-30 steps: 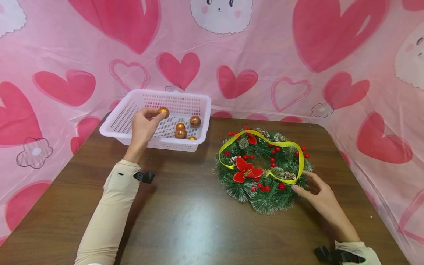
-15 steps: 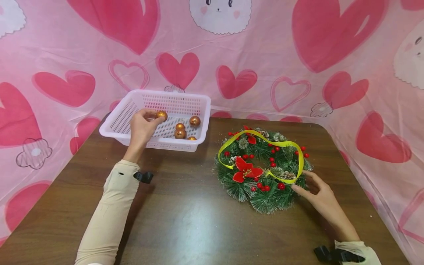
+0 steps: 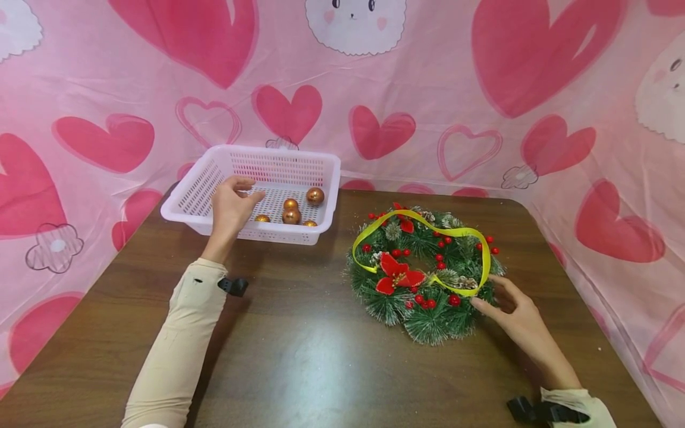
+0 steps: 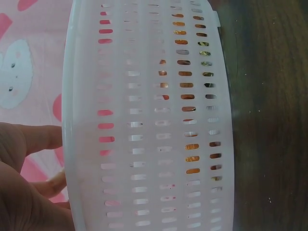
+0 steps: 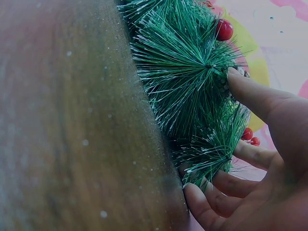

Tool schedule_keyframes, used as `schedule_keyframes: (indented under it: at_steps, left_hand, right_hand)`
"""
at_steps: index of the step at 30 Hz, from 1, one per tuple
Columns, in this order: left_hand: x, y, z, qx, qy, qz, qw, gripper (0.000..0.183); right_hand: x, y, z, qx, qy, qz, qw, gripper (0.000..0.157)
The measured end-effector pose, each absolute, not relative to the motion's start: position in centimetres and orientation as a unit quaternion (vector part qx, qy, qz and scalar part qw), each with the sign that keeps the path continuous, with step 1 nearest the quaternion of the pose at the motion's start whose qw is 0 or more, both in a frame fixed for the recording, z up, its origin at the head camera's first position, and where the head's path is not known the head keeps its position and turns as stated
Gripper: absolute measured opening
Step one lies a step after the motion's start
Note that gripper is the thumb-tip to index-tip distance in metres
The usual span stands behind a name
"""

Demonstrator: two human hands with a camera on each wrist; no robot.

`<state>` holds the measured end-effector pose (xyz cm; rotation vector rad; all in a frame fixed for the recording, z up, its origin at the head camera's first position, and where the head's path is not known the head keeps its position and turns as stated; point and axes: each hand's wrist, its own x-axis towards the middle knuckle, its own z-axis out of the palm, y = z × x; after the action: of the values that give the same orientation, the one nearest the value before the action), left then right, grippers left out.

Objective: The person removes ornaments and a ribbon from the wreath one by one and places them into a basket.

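My left hand (image 3: 231, 205) hovers over the white plastic basket (image 3: 182, 217), thumb and fingers apart with nothing between them. Below the fingertips a gold ball (image 3: 261, 219) lies in the basket, partly hidden by the front rim. Through the slots in the left wrist view, the same basket (image 4: 86, 96) shows orange-gold patches. My right hand (image 3: 521, 327) holds the right edge of a green Christmas wreath (image 3: 390, 309). In the right wrist view its thumb lies over the top of the wreath (image 5: 192, 67), near a pinecone, and the other fingers curl at the side and underneath.
Several other gold balls, one a shiny larger ball (image 3: 316, 195), lie in the basket's right part. A yellow ribbon (image 3: 486, 255) loops over the wreath, beside a red poinsettia (image 3: 395, 278) and red berries. A pink heart-print cloth (image 3: 428, 77) hangs behind the wooden table (image 3: 299, 345).
My left hand has let go of the gold ball, which dropped from between thumb and fingers to the basket floor. The right hand and the wreath have stayed in place.
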<state>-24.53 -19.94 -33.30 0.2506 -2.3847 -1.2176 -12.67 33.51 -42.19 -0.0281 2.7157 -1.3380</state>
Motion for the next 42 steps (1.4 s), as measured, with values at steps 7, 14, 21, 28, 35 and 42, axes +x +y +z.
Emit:
schedule_keyframes:
  at_steps: [7, 14, 21, 28, 35, 42]
  left_hand:
    - [-24.5, -19.9, -33.0, 0.090, -0.863, -0.440, 0.233, 0.035]
    - [-24.4, -19.5, -32.8, 0.077, -0.853, -0.460, 0.233, 0.032]
    - [-23.6, -17.8, -32.3, 0.042, -0.851, -0.475, 0.218, 0.032]
    - [-22.2, -14.1, -31.4, -0.047, -0.866, -0.461, 0.188, 0.026]
    - [-21.5, -10.1, -30.7, -0.144, -0.871, -0.443, 0.156, 0.021]
    - [-21.7, -7.1, -31.1, -0.199, -0.874, -0.433, 0.097, 0.019]
  right_hand:
    - [-12.9, 33.5, -41.9, -0.016, 0.895, -0.442, 0.054, 0.075]
    - [-13.0, 33.3, -41.8, -0.020, 0.901, -0.432, 0.039, 0.074]
    - [-12.5, 33.5, -41.3, -0.028, 0.924, -0.381, -0.020, 0.065]
    - [-11.8, 33.5, -39.9, 0.032, 0.906, -0.381, -0.182, 0.033]
    - [-13.0, 32.9, -37.3, -0.020, 0.904, -0.356, -0.236, 0.025]
    - [-14.8, 32.0, -34.4, -0.094, 0.907, -0.322, -0.256, 0.014]
